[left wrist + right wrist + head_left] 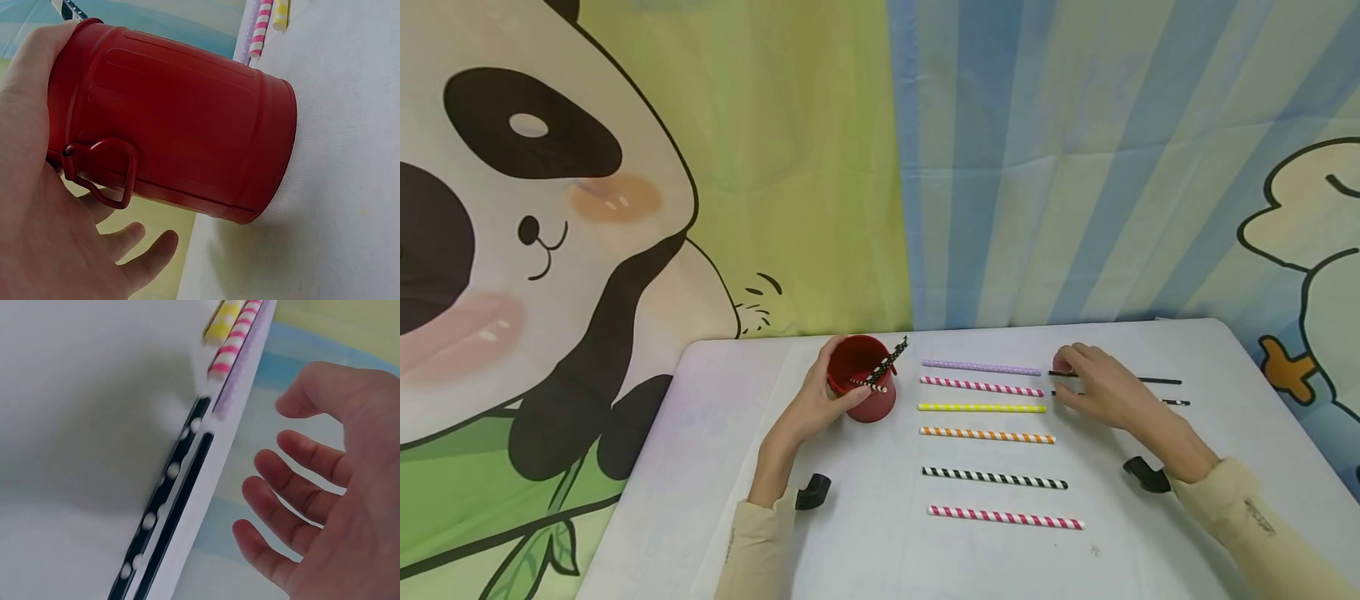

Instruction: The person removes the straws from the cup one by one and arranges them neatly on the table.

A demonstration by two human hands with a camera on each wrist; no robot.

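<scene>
Pink-and-white striped straw (1006, 517), nearest of eight straws laid lengthwise, left to right, on a white-covered table (850, 550). Cream sleeves (1292, 542) enter from below, cut off by the frame; the right one bears a dark printed mark (1259, 517), too small to read. Each cuff carries a curved black fitting (1146, 475). Beyond the first straw lie, in order, a black-and-white striped straw (995, 477), an orange-and-white straw (987, 435), a yellow patterned straw (982, 408), a second pink-and-white straw (981, 387) and a lavender straw (981, 367). Left of this row, the left hand (815, 402) grips a red metal pail (181, 119), thumb at the rim; the left wrist view shows its wire handle (132, 175). Patterned black-and-white straws (887, 364) lean in the pail's mouth, lower ends hidden, number unclear. Right hand (1105, 387) empty, fingers loosely bent, near a white-dotted black straw (165, 487) and, just beyond it, a plain black straw (172, 519); it partly covers both in the head view. Backdrop: a curtain (820, 167) with a printed panda (572, 275) cut off at left and a white cartoon figure (1330, 308) cut off at right.
</scene>
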